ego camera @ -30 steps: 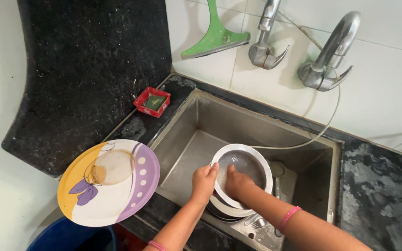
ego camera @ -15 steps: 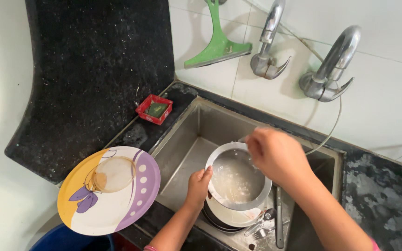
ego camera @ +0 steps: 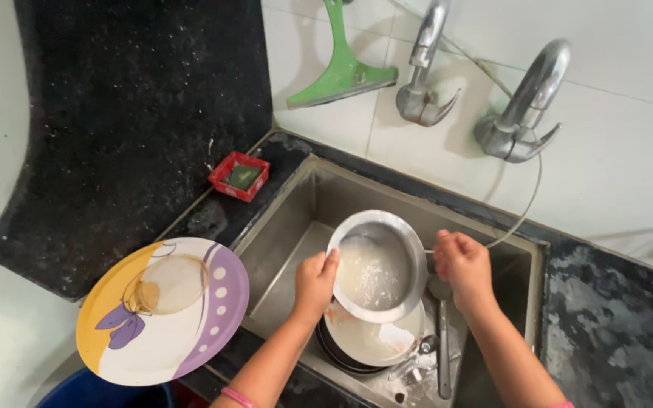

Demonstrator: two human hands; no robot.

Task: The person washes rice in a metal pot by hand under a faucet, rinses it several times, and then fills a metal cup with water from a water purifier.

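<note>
A: Two hands over the sink (ego camera: 296,227), one thing between them?

B: Yes. Left hand (ego camera: 314,283) has its grip clamped on the near-left rim of a round steel bowl (ego camera: 378,264). Bowl is held up over the basin, above the dirty dishes, not resting on them.

A: Which way does it face?

B: Open mouth points up toward the camera, tilted a bit to the person's side. It's round, so no real long axis; rim reads as a slight oval running from upper left to lower right. Inside looks wet and soapy white.

A: Right hand?

B: Right hand (ego camera: 462,266) sits just beside the bowl's right rim, fingers curled shut in a loose fist. Can't tell if it holds anything or touches the rim.

A: Below the bowl?

B: A white plate (ego camera: 376,344) stacked on a dark pan, with a long steel spoon (ego camera: 442,340) lying along the right, handle toward the near edge.

A: Rest?

B: Flowered plate (ego camera: 164,310), yellow, white and purple, overhanging the near corner of the black stone surface (ego camera: 137,113), left of the sink. Small red soap dish (ego camera: 239,175) at the sink's far-left corner. Green squeegee (ego camera: 341,68) and two steel taps (ego camera: 523,113) on the tiled wall.
</note>
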